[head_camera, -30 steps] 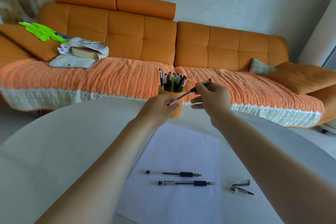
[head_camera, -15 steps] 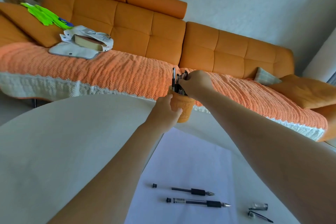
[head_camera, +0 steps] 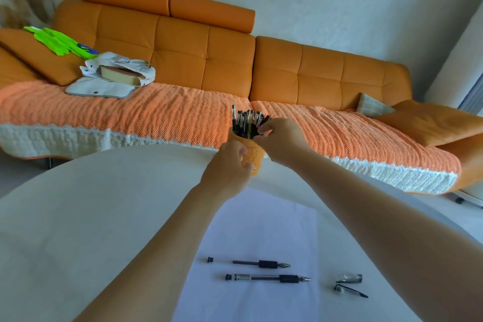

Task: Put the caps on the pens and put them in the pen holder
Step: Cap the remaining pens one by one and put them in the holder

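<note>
both arms reach out over the white table [head_camera: 78, 217] to the orange holder [head_camera: 253, 158], which stands upright near the table's far edge, in front of the sofa [head_camera: 183, 52]. the left hand [head_camera: 230, 163] is wrapped around the holder's near side, fingers curled against its wall and gripping it. the right hand [head_camera: 281, 140] sits at the rim on the right, its fingertips bunched in among the pens [head_camera: 247, 121] that stand packed in the holder with their clips up. from here i can't tell whether those fingers are pinching one of the pens or only touching them. closer to the person a sheet of paper [head_camera: 261, 217] lies flat on the table, and on it are two uncapped pens, side by side with tips pointing right: the upper pen [head_camera: 268, 264] and just below it the lower pen [head_camera: 269, 278]. off the paper to the right, well apart from both hands, lie two loose caps, the far cap [head_camera: 350, 277] and the near cap [head_camera: 350, 291], one just beside the other. behind it all, an orange throw [head_camera: 156, 112] with a white edge covers the sofa seat, and a white bag [head_camera: 117, 73] and something bright green [head_camera: 60, 39] rest at the sofa's left end.
</note>
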`<state>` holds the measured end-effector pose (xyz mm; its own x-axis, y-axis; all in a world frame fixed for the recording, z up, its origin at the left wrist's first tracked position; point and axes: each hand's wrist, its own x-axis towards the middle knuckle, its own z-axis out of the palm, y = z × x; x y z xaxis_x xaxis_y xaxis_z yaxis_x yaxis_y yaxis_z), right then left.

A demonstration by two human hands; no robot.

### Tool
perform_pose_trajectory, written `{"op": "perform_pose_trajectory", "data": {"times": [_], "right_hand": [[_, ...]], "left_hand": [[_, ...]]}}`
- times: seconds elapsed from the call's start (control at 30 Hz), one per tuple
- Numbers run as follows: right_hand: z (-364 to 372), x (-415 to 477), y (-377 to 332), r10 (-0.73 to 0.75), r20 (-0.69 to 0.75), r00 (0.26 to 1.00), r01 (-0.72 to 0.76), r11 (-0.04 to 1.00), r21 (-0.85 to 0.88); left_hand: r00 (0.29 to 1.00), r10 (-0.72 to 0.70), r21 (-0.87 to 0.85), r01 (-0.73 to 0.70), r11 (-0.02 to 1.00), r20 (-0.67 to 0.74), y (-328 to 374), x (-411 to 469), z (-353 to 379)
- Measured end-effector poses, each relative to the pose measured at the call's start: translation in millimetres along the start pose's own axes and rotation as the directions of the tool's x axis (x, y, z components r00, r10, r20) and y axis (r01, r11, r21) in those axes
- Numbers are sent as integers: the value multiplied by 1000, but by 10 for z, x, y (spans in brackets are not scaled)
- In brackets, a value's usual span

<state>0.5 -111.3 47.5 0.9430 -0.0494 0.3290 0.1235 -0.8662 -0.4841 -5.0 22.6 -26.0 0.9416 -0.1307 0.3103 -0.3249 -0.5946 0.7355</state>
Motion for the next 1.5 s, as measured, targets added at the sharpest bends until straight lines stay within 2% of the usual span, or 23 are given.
{"op": "perform_pose_trajectory", "data": {"times": [0.07,0.2,0.33,0.57,0.7,1.07,1.23,1.4,1.5], "right_hand": [[-107,-248,135,4,53,999,-7,999,53],[-293,-772,487,1,259,966,-29,994,102],[-413,-1209,855,15,437,899,-59,995,86],[-688,-1515,1245,96,526,845,-54,994,-95],[-760,-1596,1356,104,600,793,-52,993,-104],[-685,-1631,1480,102,513,852,-44,991,-124],[-682,-1661,1496,37,548,835,13,996,-85],[-664,-1641,1519,32,519,854,-3,998,-58],[-642,-1634,1494,24,471,882,-47,998,39]], "left_hand": [[995,35,25,-37,999,94,112,-109,-8],[965,51,246,-117,962,258,293,-374,27],[876,3,282,-158,946,482,351,-583,41],[790,-74,333,-169,928,609,444,-799,20],[760,-112,371,-178,911,640,457,-846,-8],[752,-105,416,-237,878,651,496,-837,83],[768,-101,428,-238,872,632,463,-827,94],[802,-75,372,-191,908,593,500,-831,69],[824,-65,267,-107,958,562,543,-839,51]]}}
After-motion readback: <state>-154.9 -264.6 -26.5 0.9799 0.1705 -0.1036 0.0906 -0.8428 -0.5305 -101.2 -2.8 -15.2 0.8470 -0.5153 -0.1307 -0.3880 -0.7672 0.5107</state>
